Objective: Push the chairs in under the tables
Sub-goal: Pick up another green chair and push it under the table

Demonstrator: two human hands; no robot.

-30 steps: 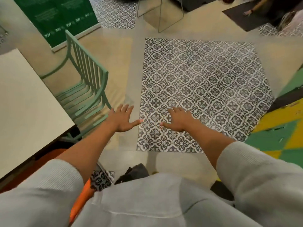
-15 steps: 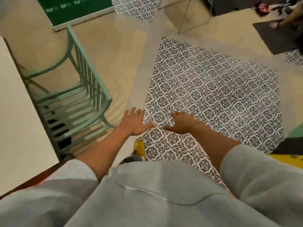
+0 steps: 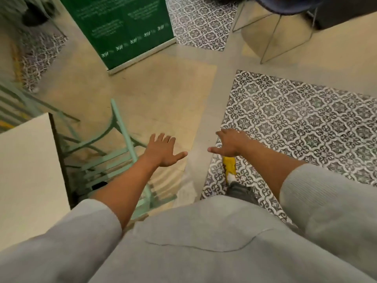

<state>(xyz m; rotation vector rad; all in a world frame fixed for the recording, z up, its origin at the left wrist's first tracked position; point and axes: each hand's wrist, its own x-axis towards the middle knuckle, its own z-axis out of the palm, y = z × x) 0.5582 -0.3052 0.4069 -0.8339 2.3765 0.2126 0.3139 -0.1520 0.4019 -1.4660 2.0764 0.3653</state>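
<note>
A mint-green slatted chair (image 3: 120, 131) stands at the left, its seat partly under the cream table (image 3: 28, 170). Its backrest top runs just left of my left forearm. My left hand (image 3: 163, 151) hovers open, palm down, just right of the backrest and touching nothing. Held out over the edge of the patterned tiles, my right hand (image 3: 230, 142) is open too, fingers spread. Grey sleeves cover both upper arms.
A green banner (image 3: 122, 27) stands on the floor ahead. A dark chair with thin wire legs (image 3: 275, 31) is at the top right. Another green chair (image 3: 14, 103) shows blurred at the far left. My yellow shoe (image 3: 229, 166) is on the patterned tiles (image 3: 306, 123).
The view has swung and I have stepped forward along the chair. The chair now lies under my left arm, closer to the table. Both hands stay open and spread.
</note>
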